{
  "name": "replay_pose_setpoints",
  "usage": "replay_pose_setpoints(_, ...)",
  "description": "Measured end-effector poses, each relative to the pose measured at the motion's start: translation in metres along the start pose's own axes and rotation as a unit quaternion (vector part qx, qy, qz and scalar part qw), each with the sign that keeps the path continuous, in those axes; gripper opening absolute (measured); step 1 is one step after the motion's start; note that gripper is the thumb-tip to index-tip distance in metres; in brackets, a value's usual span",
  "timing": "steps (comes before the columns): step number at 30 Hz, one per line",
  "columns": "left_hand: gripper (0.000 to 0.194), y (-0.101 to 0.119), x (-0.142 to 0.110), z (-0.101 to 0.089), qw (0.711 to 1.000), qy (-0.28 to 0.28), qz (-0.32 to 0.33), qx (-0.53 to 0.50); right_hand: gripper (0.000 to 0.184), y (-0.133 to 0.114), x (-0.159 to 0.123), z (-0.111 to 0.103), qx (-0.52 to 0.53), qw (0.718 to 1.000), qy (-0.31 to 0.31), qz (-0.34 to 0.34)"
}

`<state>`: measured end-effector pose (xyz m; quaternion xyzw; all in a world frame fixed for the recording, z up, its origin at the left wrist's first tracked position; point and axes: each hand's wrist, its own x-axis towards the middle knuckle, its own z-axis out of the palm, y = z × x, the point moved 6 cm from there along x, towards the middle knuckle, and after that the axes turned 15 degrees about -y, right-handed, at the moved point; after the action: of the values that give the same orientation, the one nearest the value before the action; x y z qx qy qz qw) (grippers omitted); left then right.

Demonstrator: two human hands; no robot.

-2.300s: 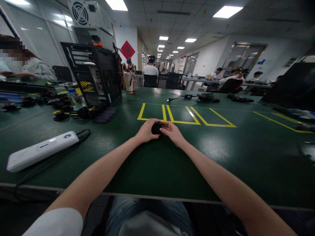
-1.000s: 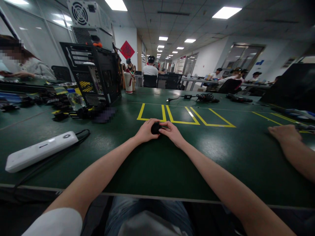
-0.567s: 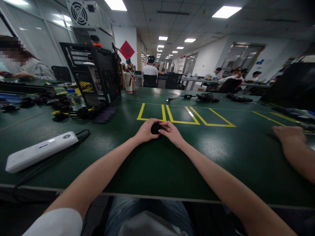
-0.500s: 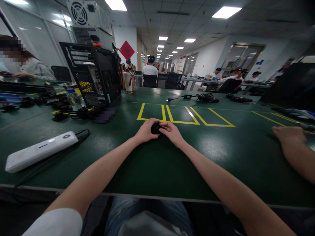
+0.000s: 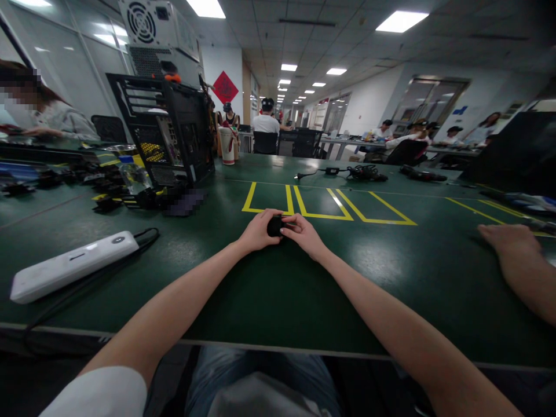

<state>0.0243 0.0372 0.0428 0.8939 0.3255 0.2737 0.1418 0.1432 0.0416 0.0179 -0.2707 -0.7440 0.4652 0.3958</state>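
Note:
Between my hands, over the green table (image 5: 278, 301), is a small black rounded object (image 5: 274, 226); its kind is too dark and too covered to make out. My left hand (image 5: 256, 230) wraps round its left side, thumb in front and fingers behind. On the right, my right hand (image 5: 304, 234) pinches its edge with thumb and fingertips. Both hands are closed on it. Just beyond the hands lie yellow tape outlines (image 5: 324, 217) on the tabletop.
A white power strip (image 5: 73, 266) with a black cable lies left. Behind it stand an open computer case (image 5: 167, 133), a plastic bottle (image 5: 132, 174) and a paper cup (image 5: 227, 146). Coiled black cables (image 5: 367, 172) lie at the back. A co-worker's hand (image 5: 510, 237) rests at right.
A co-worker's hand and forearm have come in from the right edge and now rest on the table. My hands stay in place around the black object, with only slight finger shifts.

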Motion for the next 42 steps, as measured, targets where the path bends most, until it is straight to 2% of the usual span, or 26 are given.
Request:
replay_pose_setpoints(3, 0.056, -0.0002, 0.0007, 0.0003, 1.0, -0.001, -0.002, -0.002, 0.031, 0.0024, 0.0024, -0.0022, 0.004, 1.0, 0.012, 0.001)
replay_pose_setpoints(6, 0.057, -0.0002, 0.0008, 0.0001, 1.0, -0.001, -0.006, -0.003, 0.04, 0.0035, 0.0031, -0.0026, 0.006, 1.0, -0.002, 0.02)
replay_pose_setpoints(10, 0.057, 0.0005, 0.0004, -0.0004, 1.0, -0.005, -0.002, -0.003, 0.037, -0.0024, 0.0002, 0.0, 0.016, 0.999, -0.027, 0.013)
replay_pose_setpoints(15, 0.056, 0.0007, 0.0006, -0.0006, 1.0, -0.004, 0.0, -0.006, 0.026, -0.0032, 0.0002, -0.0014, 0.033, 0.999, 0.01, 0.015)
replay_pose_setpoints(20, 0.057, 0.0009, 0.0012, -0.0003, 1.0, 0.0, -0.001, -0.007, 0.038, 0.0004, 0.0035, -0.0034, 0.023, 0.999, 0.0, 0.025)
replay_pose_setpoints(26, 0.057, 0.0008, 0.0006, -0.0009, 1.0, 0.0, 0.001, -0.006, 0.035, -0.002, 0.0007, -0.0007, 0.015, 1.0, -0.016, 0.0)
replay_pose_setpoints(32, 0.056, -0.0001, 0.0006, -0.0008, 1.0, -0.004, -0.002, -0.006, 0.023, -0.0004, 0.0016, -0.0019, 0.012, 1.0, 0.02, 0.002)
replay_pose_setpoints(37, 0.057, -0.0001, 0.0007, -0.0011, 1.0, -0.005, -0.003, -0.012, 0.033, 0.0019, 0.003, -0.0028, -0.012, 1.0, 0.0, 0.021)
replay_pose_setpoints(42, 0.057, -0.0002, 0.001, -0.0011, 1.0, -0.003, -0.001, -0.012, 0.031, 0.0039, 0.0002, -0.0036, -0.014, 1.0, -0.009, 0.006)
